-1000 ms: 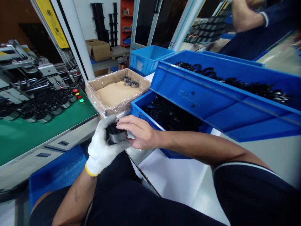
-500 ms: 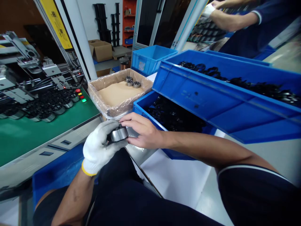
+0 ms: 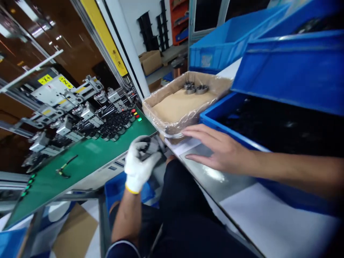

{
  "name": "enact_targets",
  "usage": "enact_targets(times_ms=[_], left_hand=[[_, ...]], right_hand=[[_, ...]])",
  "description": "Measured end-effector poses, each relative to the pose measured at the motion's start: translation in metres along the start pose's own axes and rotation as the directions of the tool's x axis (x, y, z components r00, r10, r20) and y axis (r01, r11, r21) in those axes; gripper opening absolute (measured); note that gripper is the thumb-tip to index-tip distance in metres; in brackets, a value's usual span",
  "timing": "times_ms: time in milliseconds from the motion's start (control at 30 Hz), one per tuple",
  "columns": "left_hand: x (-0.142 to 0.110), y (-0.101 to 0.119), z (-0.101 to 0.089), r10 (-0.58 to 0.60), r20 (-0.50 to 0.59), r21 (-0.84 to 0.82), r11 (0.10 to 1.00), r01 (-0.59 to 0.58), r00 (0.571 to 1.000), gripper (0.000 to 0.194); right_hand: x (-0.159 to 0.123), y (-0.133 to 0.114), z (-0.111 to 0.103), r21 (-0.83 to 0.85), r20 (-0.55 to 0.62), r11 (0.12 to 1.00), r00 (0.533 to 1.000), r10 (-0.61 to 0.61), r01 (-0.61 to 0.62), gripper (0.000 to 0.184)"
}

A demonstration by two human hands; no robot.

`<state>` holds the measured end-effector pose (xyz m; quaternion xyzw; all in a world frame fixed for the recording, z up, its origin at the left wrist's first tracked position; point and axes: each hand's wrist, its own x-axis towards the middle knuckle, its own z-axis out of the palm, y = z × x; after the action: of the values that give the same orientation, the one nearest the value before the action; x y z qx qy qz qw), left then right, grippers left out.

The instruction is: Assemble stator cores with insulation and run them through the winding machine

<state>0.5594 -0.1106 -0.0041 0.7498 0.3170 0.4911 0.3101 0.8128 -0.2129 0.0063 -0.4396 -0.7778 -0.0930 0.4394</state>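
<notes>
My left hand (image 3: pixel 141 165), in a white knitted glove with a yellow cuff, is closed around a round motor stator (image 3: pixel 147 146) with a steel outer ring. It is blurred, and the fingers partly cover it. The hand is just off the front edge of the green machine table (image 3: pixel 91 150). My bare right hand (image 3: pixel 219 148) has its fingers stretched and thumb apart, with nothing in it. It is above the grey work surface (image 3: pixel 212 175), near the front corner of a plastic-lined carton (image 3: pixel 174 130).
Several stators (image 3: pixel 190 89) stand on cardboard inside the carton. More stators (image 3: pixel 110 130) are massed on the machine table by metal slides and lit buttons (image 3: pixel 137 116). A small hammer-like tool (image 3: pixel 63 170) lies there. Blue bins (image 3: pixel 290 71) rise on the right.
My right hand has let go of the stator and moved apart to the right. The left keeps the stator, now nearer the machine table. The view has swung left.
</notes>
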Motion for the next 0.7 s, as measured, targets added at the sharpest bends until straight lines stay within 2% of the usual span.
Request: enact_targets(times_ms=[33,67,100,133,167,200,233,267,300,367,433,500,567,633,667,700], left_hand=[[0.008,-0.004,-0.016,-0.024,-0.049,0.085,0.996,0.028,0.999,0.037],[0.018,-0.009,-0.035,-0.070,-0.145,0.191,0.977,0.097,0.987,0.039],[0.029,-0.015,-0.056,-0.136,-0.251,0.311,0.926,0.213,0.958,0.042],[0.040,-0.024,-0.079,-0.223,-0.345,0.428,0.827,0.365,0.912,0.045],[0.052,-0.035,-0.102,-0.327,-0.414,0.518,0.683,0.515,0.850,0.045],[0.064,-0.046,-0.123,-0.417,-0.461,0.583,0.523,0.622,0.783,0.045],[0.074,-0.057,-0.141,-0.486,-0.473,0.623,0.406,0.669,0.735,0.048],[0.084,-0.067,-0.156,-0.525,-0.477,0.617,0.370,0.694,0.704,0.051],[0.093,-0.077,-0.167,-0.550,-0.468,0.616,0.358,0.701,0.692,0.051],[0.106,-0.094,-0.178,-0.561,-0.444,0.587,0.407,0.700,0.699,0.050],[0.112,-0.108,-0.179,-0.535,-0.435,0.545,0.484,0.684,0.725,0.048],[0.114,-0.118,-0.177,-0.481,-0.439,0.488,0.582,0.651,0.759,0.044],[0.113,-0.123,-0.177,-0.409,-0.434,0.433,0.687,0.584,0.803,0.037],[0.114,-0.121,-0.177,-0.352,-0.428,0.412,0.744,0.526,0.833,0.041],[0.116,-0.116,-0.176,-0.333,-0.433,0.419,0.748,0.514,0.838,0.049],[0.120,-0.109,-0.173,-0.322,-0.441,0.431,0.742,0.513,0.837,0.058]], right_hand=[[0.001,-0.001,-0.002,-0.003,-0.001,1.000,1.000,0.006,-0.006,0.061],[0.001,-0.002,-0.004,-0.010,0.006,1.000,1.000,0.007,-0.007,0.060],[0.002,-0.003,-0.006,-0.022,0.020,1.000,1.000,-0.001,0.001,0.058],[0.003,-0.005,-0.007,-0.037,0.037,0.999,0.999,-0.016,0.017,0.057],[0.004,-0.006,-0.008,-0.052,0.052,0.998,0.998,-0.038,0.041,0.056],[0.004,-0.007,-0.008,-0.066,0.064,0.995,0.996,-0.064,0.069,0.054],[0.005,-0.008,-0.007,-0.077,0.073,0.993,0.994,-0.085,0.091,0.052],[0.005,-0.009,-0.006,-0.088,0.078,0.990,0.992,-0.099,0.106,0.049],[0.006,-0.009,-0.005,-0.099,0.083,0.988,0.991,-0.110,0.118,0.047],[0.007,-0.009,-0.004,-0.134,0.099,0.980,0.986,-0.131,0.144,0.042],[0.009,-0.006,-0.008,-0.196,0.117,0.963,0.979,-0.164,0.185,0.039],[0.009,0.005,-0.020,-0.276,0.131,0.937,0.974,-0.184,0.214,0.037],[0.009,0.025,-0.037,-0.360,0.143,0.917,0.981,-0.129,0.173,0.036],[0.006,0.050,-0.056,-0.464,0.191,0.886,0.979,0.074,0.023,0.034],[0.003,0.063,-0.064,-0.530,0.236,0.844,0.943,0.235,-0.078,0.034],[-0.001,0.075,-0.070,-0.603,0.293,0.778,0.859,0.420,-0.175,0.036]])
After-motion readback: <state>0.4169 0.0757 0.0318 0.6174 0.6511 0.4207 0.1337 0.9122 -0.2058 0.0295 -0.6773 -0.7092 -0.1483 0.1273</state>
